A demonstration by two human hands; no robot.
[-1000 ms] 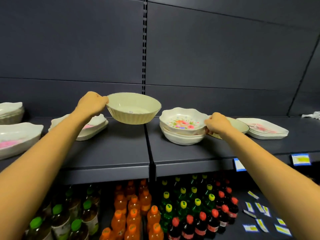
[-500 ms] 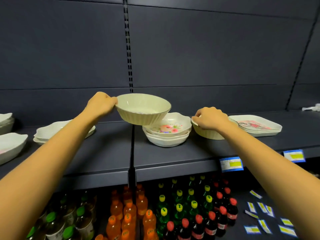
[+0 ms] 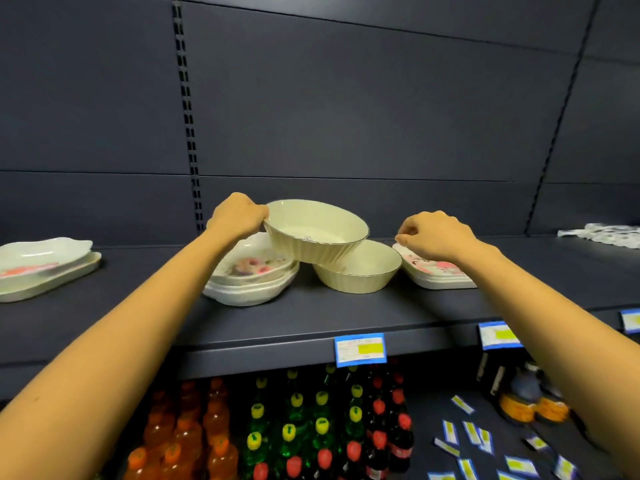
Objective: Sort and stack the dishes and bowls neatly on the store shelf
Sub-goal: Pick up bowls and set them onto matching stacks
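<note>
My left hand (image 3: 239, 213) grips the left rim of a cream ribbed bowl (image 3: 315, 233) and holds it tilted in the air, partly over a second cream ribbed bowl (image 3: 360, 273) that stands on the dark shelf (image 3: 311, 317). A stack of flowered scalloped bowls (image 3: 249, 275) lies just left of it, under my left wrist. My right hand (image 3: 434, 233) hovers with curled fingers over the near corner of a stack of rectangular pink-printed plates (image 3: 440, 273); nothing shows in its grasp.
A stack of white oblong dishes (image 3: 41, 268) lies at the far left of the shelf. Wrapped white items (image 3: 602, 232) lie at the far right. Blue price tags (image 3: 360, 349) hang on the shelf edge. Below stand rows of drink bottles (image 3: 294, 434).
My left hand has carried the cream bowl to the right, over the second cream bowl. My right hand has let go of that second bowl and moved right, above the rectangular plates.
</note>
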